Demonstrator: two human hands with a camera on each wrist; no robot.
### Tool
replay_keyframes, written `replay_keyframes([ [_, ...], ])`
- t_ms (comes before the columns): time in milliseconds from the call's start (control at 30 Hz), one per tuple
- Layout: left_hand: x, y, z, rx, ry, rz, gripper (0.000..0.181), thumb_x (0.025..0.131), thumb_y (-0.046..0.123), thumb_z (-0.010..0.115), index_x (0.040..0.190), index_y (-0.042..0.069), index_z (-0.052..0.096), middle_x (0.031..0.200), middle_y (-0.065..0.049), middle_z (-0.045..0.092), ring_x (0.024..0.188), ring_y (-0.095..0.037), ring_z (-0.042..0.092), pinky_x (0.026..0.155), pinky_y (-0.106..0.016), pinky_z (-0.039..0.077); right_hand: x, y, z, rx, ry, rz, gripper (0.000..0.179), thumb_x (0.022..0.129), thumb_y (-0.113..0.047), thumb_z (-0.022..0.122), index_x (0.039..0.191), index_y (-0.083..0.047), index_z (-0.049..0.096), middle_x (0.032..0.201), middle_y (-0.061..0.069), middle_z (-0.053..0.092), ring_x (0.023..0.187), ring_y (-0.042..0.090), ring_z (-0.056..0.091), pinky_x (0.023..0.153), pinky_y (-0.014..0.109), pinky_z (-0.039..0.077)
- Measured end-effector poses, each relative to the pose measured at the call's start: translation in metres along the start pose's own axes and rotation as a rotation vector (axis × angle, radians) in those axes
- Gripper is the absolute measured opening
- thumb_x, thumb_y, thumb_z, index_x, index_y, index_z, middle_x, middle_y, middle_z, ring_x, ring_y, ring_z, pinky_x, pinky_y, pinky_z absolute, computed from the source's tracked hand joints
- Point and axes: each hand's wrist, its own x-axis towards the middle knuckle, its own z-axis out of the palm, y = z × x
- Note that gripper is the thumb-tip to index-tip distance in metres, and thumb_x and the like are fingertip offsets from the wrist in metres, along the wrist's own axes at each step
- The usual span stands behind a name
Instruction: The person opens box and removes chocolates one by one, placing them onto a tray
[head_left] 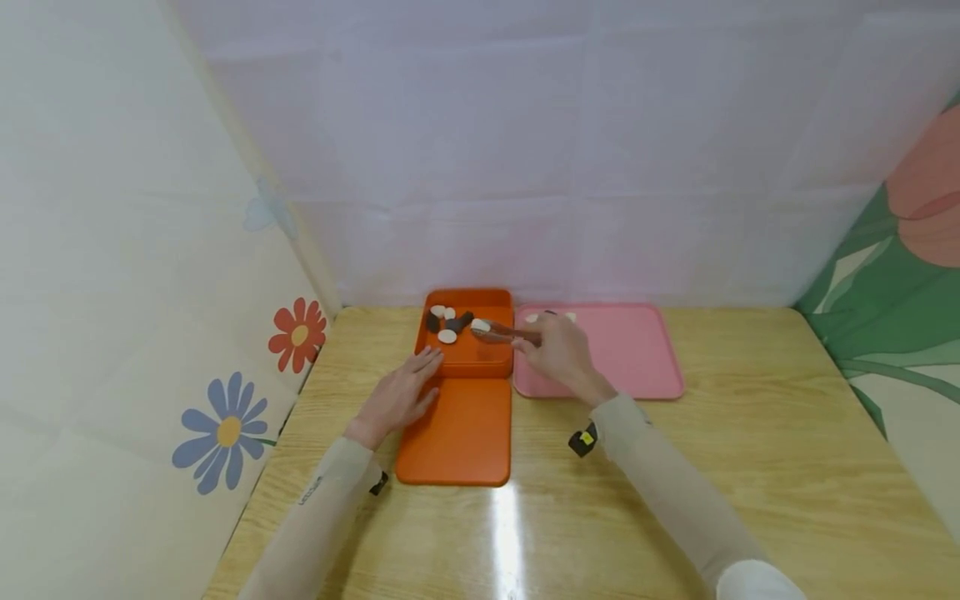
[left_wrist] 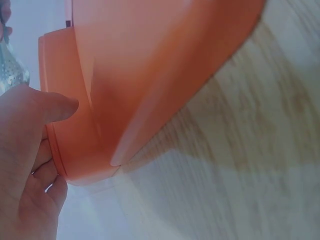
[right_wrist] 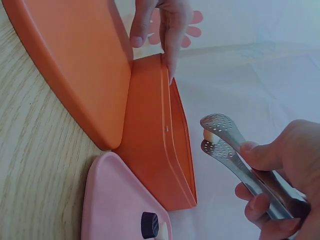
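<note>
**White piece held over the orange box**

The person's right hand [head_left: 561, 348] pinches metal tongs [right_wrist: 241, 168], their tips gripping a white piece [right_wrist: 210, 136] above the orange box [head_left: 480, 360]. The left hand [head_left: 397, 396], thumb apart, rests on its front-left corner. Inside, black and white pieces [head_left: 456, 322] crowd left, leaving room toward the right rim. An orange lid [head_left: 457, 433] abuts the front; a pink tray [head_left: 637, 358] edges the right along the bench [head_left: 750, 400].

I count one box [head_left: 476, 357], one orange tray [head_left: 456, 433], one pink tray [head_left: 637, 350], one pair of tongs [right_wrist: 250, 180]; white pieces [head_left: 447, 337]: three boxed, one tong-held; black pieces [head_left: 432, 323]: at least two boxed, one on pink.
</note>
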Motion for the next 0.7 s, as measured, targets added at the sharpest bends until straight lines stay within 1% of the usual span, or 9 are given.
replay_keyframes([
  [67, 0.0, 0.0, 0.0, -0.001, -0.002, -0.002, 0.062, 0.102, 0.015, 0.073, 0.157, -0.003, 0.05, 0.162, -0.02, 0.051, 0.154, -0.037, 0.044, 0.123, -0.055, 0.041, -0.003, 0.004, -0.002, 0.013, 0.007, 0.013, 0.033, 0.096, -0.034, 0.082, 0.125, -0.018, 0.082, 0.089, 0.002, 0.069, 0.072, 0.02, 0.057, 0.058, 0.032, 0.045],
  [133, 0.0, 0.0, 0.001, 0.001, -0.005, -0.003, 0.062, 0.102, 0.015, 0.073, 0.157, -0.003, 0.05, 0.162, -0.02, 0.05, 0.154, -0.037, 0.044, 0.123, -0.055, 0.041, -0.006, 0.009, -0.003, 0.019, 0.013, 0.039, 0.038, 0.095, -0.036, 0.083, 0.129, -0.019, 0.08, 0.087, 0.003, 0.069, 0.071, 0.021, 0.056, 0.058, 0.032, 0.044],
  [233, 0.0, 0.001, 0.001, -0.001, -0.011, -0.006, 0.062, 0.103, 0.016, 0.073, 0.158, -0.002, 0.049, 0.163, -0.02, 0.05, 0.155, -0.038, 0.044, 0.123, -0.055, 0.041, -0.01, 0.017, -0.005, 0.038, 0.023, 0.073, 0.039, 0.094, -0.038, 0.083, 0.129, -0.02, 0.08, 0.083, 0.003, 0.068, 0.07, 0.021, 0.055, 0.058, 0.032, 0.043],
  [300, 0.0, 0.001, 0.002, -0.003, -0.012, -0.006, 0.063, 0.103, 0.016, 0.073, 0.158, -0.002, 0.049, 0.163, -0.02, 0.05, 0.154, -0.038, 0.044, 0.122, -0.055, 0.041, -0.013, 0.022, -0.006, 0.052, 0.036, 0.083, 0.036, 0.093, -0.036, 0.084, 0.125, -0.02, 0.082, 0.082, 0.004, 0.068, 0.07, 0.022, 0.055, 0.057, 0.032, 0.043],
  [433, -0.001, 0.001, 0.001, -0.002, -0.003, -0.005, 0.063, 0.102, 0.016, 0.074, 0.158, -0.002, 0.05, 0.163, -0.019, 0.05, 0.154, -0.038, 0.045, 0.122, -0.055, 0.042, -0.019, 0.032, -0.007, 0.095, 0.075, 0.095, 0.03, 0.092, -0.032, 0.086, 0.119, -0.018, 0.084, 0.098, 0.007, 0.079, 0.08, 0.024, 0.068, 0.059, 0.033, 0.047],
  [500, -0.001, 0.001, 0.001, 0.004, 0.007, 0.0, 0.063, 0.101, 0.016, 0.075, 0.157, -0.003, 0.05, 0.162, -0.02, 0.051, 0.153, -0.038, 0.046, 0.121, -0.056, 0.043, -0.022, 0.037, -0.008, 0.109, 0.087, 0.106, 0.029, 0.093, -0.031, 0.086, 0.118, -0.018, 0.084, 0.107, 0.007, 0.081, 0.083, 0.023, 0.07, 0.06, 0.032, 0.05],
  [600, -0.002, 0.001, 0.0, 0.009, 0.019, 0.008, 0.063, 0.101, 0.015, 0.075, 0.157, -0.003, 0.05, 0.162, -0.02, 0.051, 0.153, -0.039, 0.046, 0.121, -0.056, 0.043, -0.027, 0.042, -0.011, 0.129, 0.094, 0.132, 0.031, 0.092, -0.03, 0.086, 0.12, -0.016, 0.084, 0.111, 0.009, 0.08, 0.077, 0.022, 0.068, 0.057, 0.032, 0.049],
  [700, -0.002, 0.001, 0.0, 0.003, 0.028, 0.013, 0.063, 0.101, 0.015, 0.075, 0.156, -0.004, 0.051, 0.161, -0.021, 0.052, 0.153, -0.039, 0.046, 0.121, -0.056, 0.043, -0.031, 0.045, -0.012, 0.137, 0.093, 0.152, 0.031, 0.092, -0.031, 0.085, 0.117, -0.012, 0.084, 0.103, 0.011, 0.078, 0.068, 0.02, 0.06, 0.051, 0.03, 0.045],
])
